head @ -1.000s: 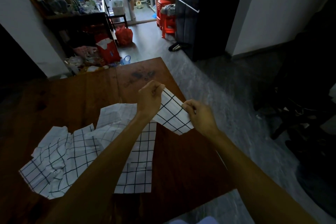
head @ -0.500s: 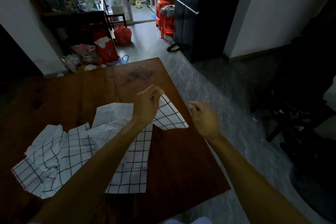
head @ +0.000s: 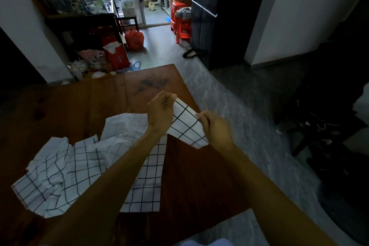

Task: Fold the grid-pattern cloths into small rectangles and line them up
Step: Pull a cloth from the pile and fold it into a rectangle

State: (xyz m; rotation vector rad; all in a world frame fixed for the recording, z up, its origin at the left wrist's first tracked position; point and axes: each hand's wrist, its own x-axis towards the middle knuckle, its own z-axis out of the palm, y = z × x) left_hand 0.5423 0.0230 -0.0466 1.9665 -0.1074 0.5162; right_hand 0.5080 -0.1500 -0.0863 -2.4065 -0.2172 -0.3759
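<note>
Two hands, about three grid cloths, one wooden table.

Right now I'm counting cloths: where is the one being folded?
The held cloth hangs between the left hand and right hand, above the table's right edge.

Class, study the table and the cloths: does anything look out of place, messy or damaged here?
Yes. On the wooden table, the crumpled grid cloth at the left lies wrinkled and askew, overlapping its neighbours instead of lined up. A dark smudge marks the tabletop's far end. The left hand and right hand pinch another cloth, unfinished.
</note>
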